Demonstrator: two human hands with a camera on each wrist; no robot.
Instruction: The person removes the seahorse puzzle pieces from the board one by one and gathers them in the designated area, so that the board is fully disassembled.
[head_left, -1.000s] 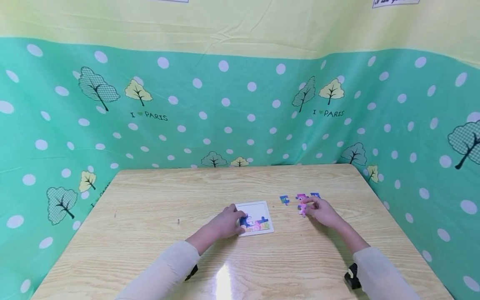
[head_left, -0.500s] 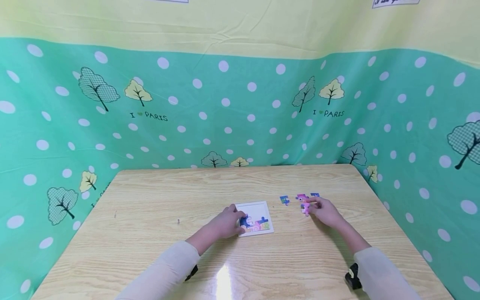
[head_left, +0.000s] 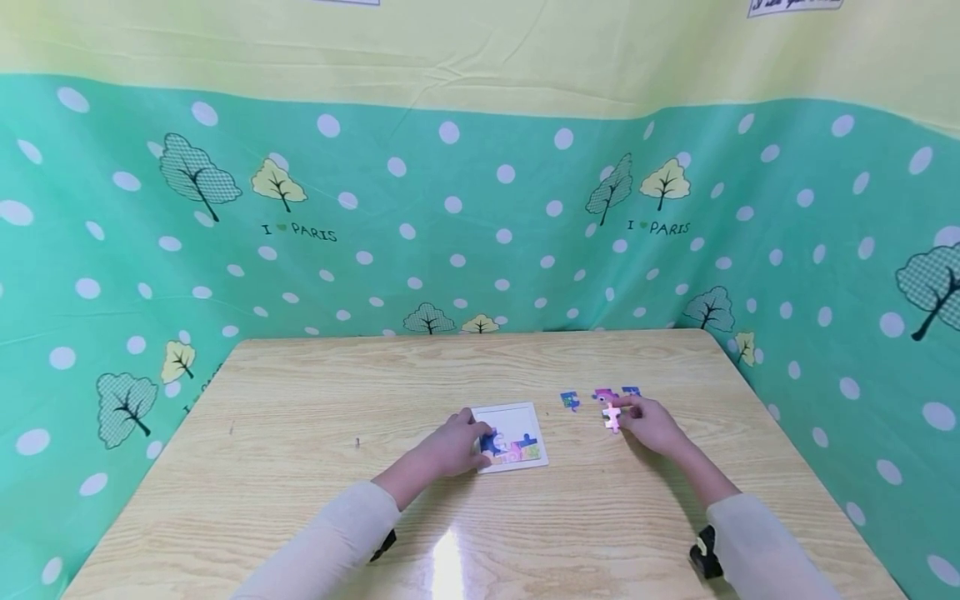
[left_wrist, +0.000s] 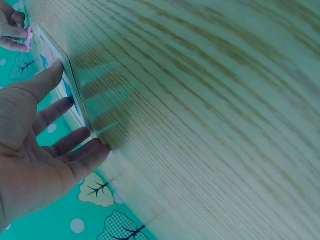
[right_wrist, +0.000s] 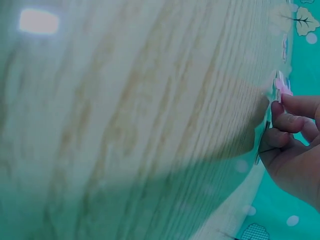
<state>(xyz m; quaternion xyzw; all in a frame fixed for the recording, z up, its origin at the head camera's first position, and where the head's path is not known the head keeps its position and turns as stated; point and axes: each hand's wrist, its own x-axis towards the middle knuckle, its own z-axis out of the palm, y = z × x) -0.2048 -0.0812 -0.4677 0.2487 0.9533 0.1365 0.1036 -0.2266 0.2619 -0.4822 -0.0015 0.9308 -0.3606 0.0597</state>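
My left hand (head_left: 450,446) rests at the left side of a white puzzle tray (head_left: 542,437), thumb and fingertips on its edge. In the left wrist view its fingers lie fairly straight along the tray's border. Several puzzle pieces (head_left: 527,451) fill the lower part of the tray, blue on the left, pink and yellow-green to the right; the hand covers part of them. To the right of the tray, my right hand (head_left: 651,425) pinches a pink puzzle piece (head_left: 612,419) between thumb and fingers, close over the table. The right wrist view also shows pink (right_wrist: 283,86) at these fingertips.
Behind the held piece lie a pink loose piece (head_left: 602,393) and a blue one (head_left: 632,390), partly hidden by the hand. Another blue piece (head_left: 570,401) lies nearer the tray. The wooden table (head_left: 315,383) ends at a green dotted curtain (head_left: 360,292).
My right hand has shifted slightly rightward, and the pink puzzle piece in its fingers has turned and moved a little right. The left hand and the tray have stayed in place.
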